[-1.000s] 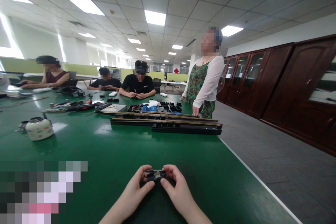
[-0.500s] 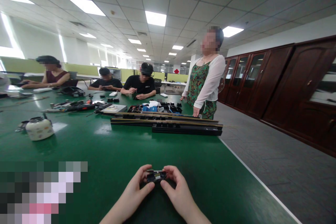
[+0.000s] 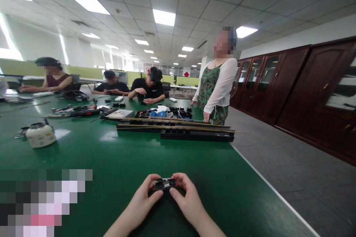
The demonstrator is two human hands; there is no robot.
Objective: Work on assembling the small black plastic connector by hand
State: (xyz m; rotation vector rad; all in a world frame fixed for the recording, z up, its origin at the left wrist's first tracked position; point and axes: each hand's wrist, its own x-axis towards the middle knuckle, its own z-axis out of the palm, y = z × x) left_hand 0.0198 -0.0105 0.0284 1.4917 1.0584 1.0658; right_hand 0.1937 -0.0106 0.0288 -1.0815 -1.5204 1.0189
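Between my two hands is a small black part (image 3: 166, 184) with a lighter metallic-looking middle; its exact kind is too small to make out. My left hand (image 3: 147, 194) grips its left end between thumb and fingers. At the other end, my right hand (image 3: 185, 194) pinches it the same way. Both hands are low over the near part of the green table (image 3: 116, 170). Some of the part is hidden behind my fingertips.
Long black rails (image 3: 197, 135) with thin yellowish rods lie across the table ahead. A cream-coloured pot (image 3: 41, 136) stands to the left. Tools (image 3: 80, 112) and a blue-and-white pile (image 3: 160, 112) lie farther back. A person in a white cardigan (image 3: 222, 81) stands at the right edge; others sit opposite.
My hands keep their grip on the black part with barely any movement. The whole view has shifted slightly. Across the table, the person in black has lowered their head and raised a hand.
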